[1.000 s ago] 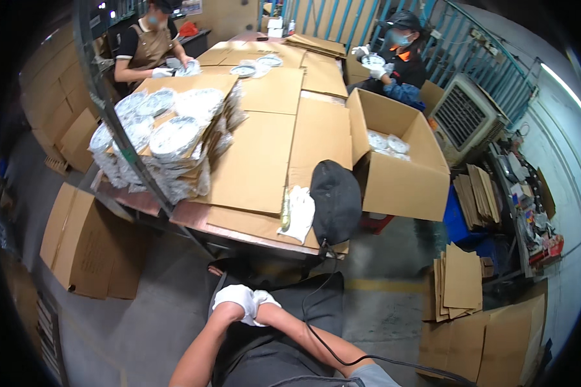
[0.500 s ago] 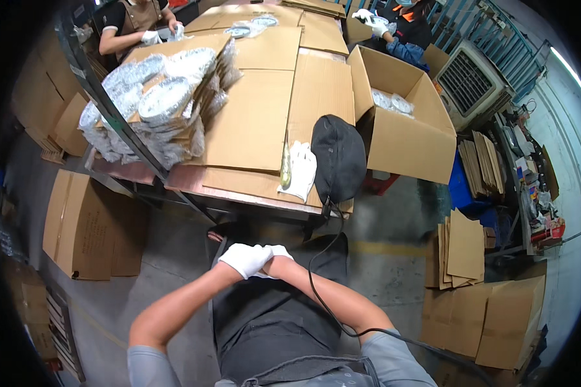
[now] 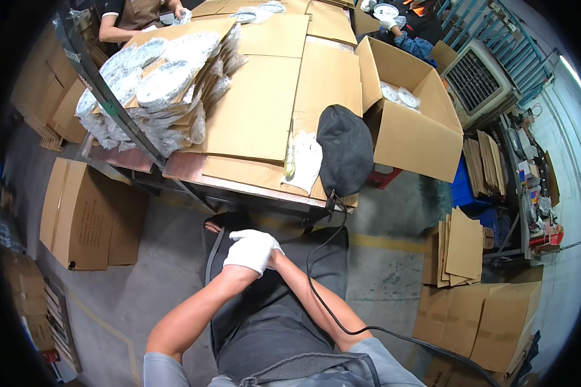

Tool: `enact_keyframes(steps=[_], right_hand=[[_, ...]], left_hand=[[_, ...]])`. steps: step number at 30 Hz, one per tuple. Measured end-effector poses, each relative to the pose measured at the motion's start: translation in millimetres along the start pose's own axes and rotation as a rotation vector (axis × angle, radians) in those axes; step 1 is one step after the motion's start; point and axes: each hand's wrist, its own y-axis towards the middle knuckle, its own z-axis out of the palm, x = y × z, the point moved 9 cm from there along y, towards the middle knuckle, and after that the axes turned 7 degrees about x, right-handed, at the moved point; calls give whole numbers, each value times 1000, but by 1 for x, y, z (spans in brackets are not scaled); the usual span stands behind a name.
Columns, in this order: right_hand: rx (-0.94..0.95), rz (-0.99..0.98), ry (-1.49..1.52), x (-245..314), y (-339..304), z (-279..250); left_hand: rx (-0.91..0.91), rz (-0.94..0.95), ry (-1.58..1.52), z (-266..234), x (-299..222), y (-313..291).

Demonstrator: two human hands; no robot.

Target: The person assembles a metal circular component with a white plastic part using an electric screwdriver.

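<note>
White gloves cover both of my hands, which meet over my lap in front of the table edge. My left hand (image 3: 249,250) is closed over my right hand (image 3: 277,246). Only a sliver of white glove and the bare wrist show of the right hand; its fingers are hidden behind the left. Beyond them on the table lie a flat white glove (image 3: 307,165), a slim yellowish item (image 3: 290,161) and a black cloth bag or cap (image 3: 346,151).
A black cord (image 3: 313,284) crosses by my right forearm. Plastic-wrapped round parts (image 3: 164,84) are stacked on cardboard behind a metal post (image 3: 103,97). An open carton (image 3: 416,142) stands at right, another carton (image 3: 77,213) at left. Two co-workers handle parts across the table.
My left hand has shifted slightly and now covers more of the right hand, which has turned beneath it. The view has tilted a little. The far-right co-worker's round part now shows more plainly.
</note>
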Motion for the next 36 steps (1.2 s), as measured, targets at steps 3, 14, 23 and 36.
enact_keyframes(steps=[3,14,23,36], right_hand=[[16,71,-396,14,13,-24],[-142,-27,-803,55,9,-4],[-22,-369,-457,115,21,-24],[-32,-258,66,157,-1,-55]], left_hand=[[34,-95,278,-10,-20,11],[-303,73,270,6,-26,12],[-273,206,18,-17,-34,-35],[-437,-409,-1747,43,96,-67]])
